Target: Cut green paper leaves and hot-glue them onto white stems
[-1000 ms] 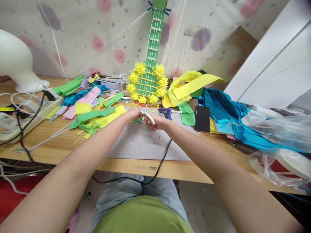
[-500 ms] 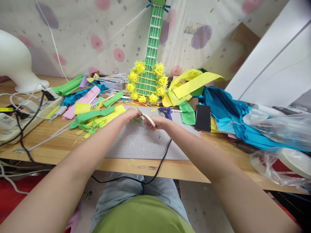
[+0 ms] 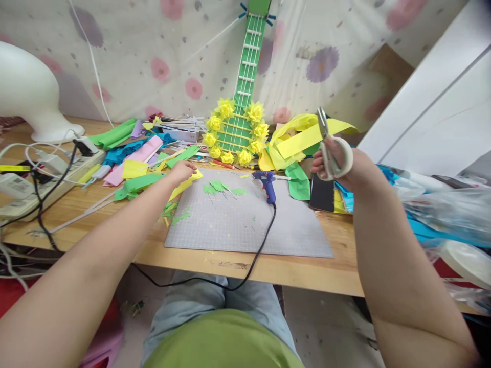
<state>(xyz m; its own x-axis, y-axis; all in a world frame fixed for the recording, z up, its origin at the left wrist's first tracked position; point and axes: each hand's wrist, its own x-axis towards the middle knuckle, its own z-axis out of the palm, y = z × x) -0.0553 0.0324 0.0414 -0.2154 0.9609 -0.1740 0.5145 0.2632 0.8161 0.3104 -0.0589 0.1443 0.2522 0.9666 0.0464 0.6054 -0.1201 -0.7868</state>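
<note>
White-handled scissors (image 3: 326, 161) are in my right hand (image 3: 343, 158), raised above the right side of the table with the blades pointing up. My left hand (image 3: 184, 173) is over a yellow paper sheet (image 3: 184, 187) at the left of the mat, fingers loosely bent and slightly apart. Whether they touch the sheet is hard to see. Several green leaf-shaped pieces (image 3: 217, 186) with thin stems lie on the grey cutting mat (image 3: 215, 230). A blue glue gun (image 3: 267, 185) rests on the mat to their right, and green scraps (image 3: 181, 216) are at its left edge.
A green guitar-shaped craft (image 3: 233, 135) with yellow flowers stands at the back. Coloured paper lies on both sides. A black phone (image 3: 322, 193) is below my right hand. The glue gun's black cord (image 3: 258, 249) runs over the front edge; a power strip (image 3: 49, 179) is at left.
My hands have moved apart from above the mat. The right hand has lifted the scissors up and right. The left hand has gone left, and the green leaf pieces now show on the mat.
</note>
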